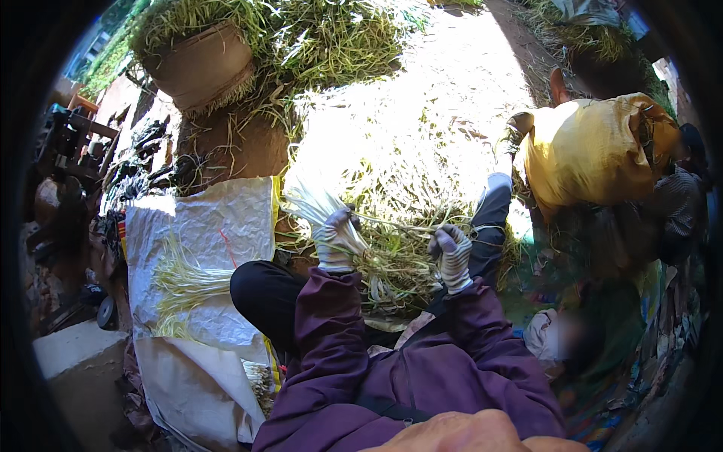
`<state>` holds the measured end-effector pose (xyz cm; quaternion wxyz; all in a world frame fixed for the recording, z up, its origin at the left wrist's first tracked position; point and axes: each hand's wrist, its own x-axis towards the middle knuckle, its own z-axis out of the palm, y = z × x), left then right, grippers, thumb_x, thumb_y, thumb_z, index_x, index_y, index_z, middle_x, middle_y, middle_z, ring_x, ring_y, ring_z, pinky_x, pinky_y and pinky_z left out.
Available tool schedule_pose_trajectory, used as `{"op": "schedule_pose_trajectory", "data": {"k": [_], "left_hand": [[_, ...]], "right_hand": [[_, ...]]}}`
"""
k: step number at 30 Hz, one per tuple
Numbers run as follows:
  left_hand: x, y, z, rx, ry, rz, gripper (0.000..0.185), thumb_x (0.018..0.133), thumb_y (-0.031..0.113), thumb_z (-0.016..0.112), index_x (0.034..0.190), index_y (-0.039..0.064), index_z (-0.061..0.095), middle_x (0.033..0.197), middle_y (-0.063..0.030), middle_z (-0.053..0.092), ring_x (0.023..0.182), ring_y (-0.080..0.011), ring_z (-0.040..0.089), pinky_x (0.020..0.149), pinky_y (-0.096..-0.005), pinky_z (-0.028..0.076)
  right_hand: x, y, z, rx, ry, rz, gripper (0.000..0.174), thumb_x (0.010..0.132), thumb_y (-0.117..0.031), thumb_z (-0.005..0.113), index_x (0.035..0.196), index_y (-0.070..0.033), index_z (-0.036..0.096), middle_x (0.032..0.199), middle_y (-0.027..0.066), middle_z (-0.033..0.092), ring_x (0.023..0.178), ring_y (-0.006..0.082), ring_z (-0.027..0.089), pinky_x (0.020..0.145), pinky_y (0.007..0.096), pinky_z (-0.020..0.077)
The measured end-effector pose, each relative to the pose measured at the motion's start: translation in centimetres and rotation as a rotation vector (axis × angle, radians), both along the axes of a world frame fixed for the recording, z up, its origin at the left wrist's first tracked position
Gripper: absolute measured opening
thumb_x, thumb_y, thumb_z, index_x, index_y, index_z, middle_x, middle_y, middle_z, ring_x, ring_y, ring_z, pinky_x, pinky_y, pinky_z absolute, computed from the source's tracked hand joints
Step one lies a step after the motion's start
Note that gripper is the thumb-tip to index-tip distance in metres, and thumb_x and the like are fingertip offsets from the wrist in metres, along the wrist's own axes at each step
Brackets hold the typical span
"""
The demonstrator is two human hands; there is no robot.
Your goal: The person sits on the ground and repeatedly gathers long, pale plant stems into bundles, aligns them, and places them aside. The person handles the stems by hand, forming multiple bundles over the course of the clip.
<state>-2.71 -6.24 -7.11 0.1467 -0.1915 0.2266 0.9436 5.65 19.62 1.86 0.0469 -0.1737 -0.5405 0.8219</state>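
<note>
My left hand (336, 240), in a striped knit glove, grips a bundle of long pale stalks (313, 206). Their white lower ends point down toward my lap. A thin, stringy stalk (401, 227) stretches from beside that bundle to my right hand (453, 254), gloved the same way, whose fingers are pinched on it. Below and between both hands lies a loose heap of tangled stalks and dry leaves (395, 277), close against my legs. A sorted bunch of pale stalks (197, 285) rests on a white woven plastic sheet (231, 209) to my left.
A folded sheet flap (192, 378) partly covers more stalks (257, 378). Ahead are a brown sack (206, 70) and a green stalk heap (344, 42). A full yellow sack (593, 150) stands right, near a person (678, 198). Another person (545, 339) is at my right side.
</note>
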Motion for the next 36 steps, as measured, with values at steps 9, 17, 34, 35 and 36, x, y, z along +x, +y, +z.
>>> {"op": "schedule_pose_trajectory", "data": {"k": [9, 17, 34, 35, 36], "left_hand": [[0.7, -1.5, 10.8, 0.183, 0.156, 0.236, 0.024, 0.081, -0.002, 0.060, 0.104, 0.001, 0.054, 0.086, -0.0091, 0.060, 0.067, -0.0169, 0.059, 0.063, -0.0301, 0.054], [1.6, -0.7, 10.2, 0.107, 0.091, 0.150, 0.023, 0.082, 0.005, 0.063, 0.105, 0.005, 0.058, 0.086, -0.0046, 0.064, 0.065, -0.0143, 0.061, 0.061, -0.0323, 0.053], [1.8, -1.2, 10.0, 0.212, -0.007, 0.223, 0.022, 0.082, -0.001, 0.060, 0.104, 0.000, 0.057, 0.090, -0.0073, 0.063, 0.067, -0.0154, 0.058, 0.061, -0.0315, 0.052], [1.8, -1.0, 10.1, 0.161, -0.013, 0.254, 0.021, 0.082, -0.002, 0.060, 0.102, -0.001, 0.057, 0.091, -0.0071, 0.063, 0.066, -0.0154, 0.058, 0.061, -0.0318, 0.052], [1.7, -1.0, 10.1, 0.174, -0.010, 0.238, 0.018, 0.081, -0.002, 0.060, 0.099, -0.001, 0.058, 0.093, -0.0059, 0.064, 0.065, -0.0152, 0.058, 0.060, -0.0315, 0.052]], "right_hand": [[1.6, 18.3, -3.9, 0.505, -0.412, -0.179, 0.023, 0.084, -0.031, 0.062, 0.086, -0.008, 0.065, 0.070, 0.0044, 0.062, 0.057, 0.0148, 0.058, 0.052, 0.0273, 0.0464], [-2.9, 5.0, 3.1, 1.264, 0.156, 0.320, 0.036, 0.084, -0.027, 0.067, 0.113, -0.006, 0.063, 0.093, 0.0095, 0.068, 0.070, 0.0153, 0.062, 0.068, 0.0285, 0.0508], [1.9, 4.5, 3.3, 0.262, -0.393, 0.728, 0.025, 0.089, -0.025, 0.063, 0.084, -0.001, 0.066, 0.057, -0.0041, 0.052, 0.046, 0.0015, 0.040, 0.042, 0.0178, 0.0291], [2.3, 6.6, 1.3, 0.483, -0.426, 0.709, 0.022, 0.088, -0.024, 0.063, 0.085, -0.003, 0.066, 0.056, 0.0012, 0.056, 0.048, 0.0110, 0.051, 0.046, 0.0243, 0.0392], [2.5, 8.7, 0.6, 0.958, -0.348, 0.775, 0.019, 0.086, -0.023, 0.063, 0.089, -0.004, 0.066, 0.065, 0.0050, 0.061, 0.057, 0.0180, 0.057, 0.053, 0.0289, 0.0440]]}}
